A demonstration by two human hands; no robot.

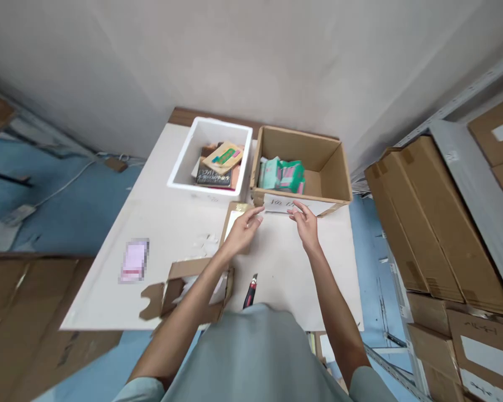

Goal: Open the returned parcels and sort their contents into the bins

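My left hand (245, 229) is held over the table with its fingers apart and nothing in it. Below it lies a flat cardboard piece (225, 228) with a white label. My right hand (305, 222) is also empty, its fingers stretched toward the front of a cardboard box (333, 200). A white paper label with handwriting (283, 202) is on that box's front. Inside the box, at its left, are green and pink packets (291, 176). Whether my fingers touch the box I cannot tell.
Left of the box stands a white foam box (180, 162) holding several books (222, 162). A red-black box cutter (250, 293) lies near the table's front edge. An opened cardboard carton (186, 269) sits under my left forearm. Shelves with large cartons (427, 218) stand at the right.
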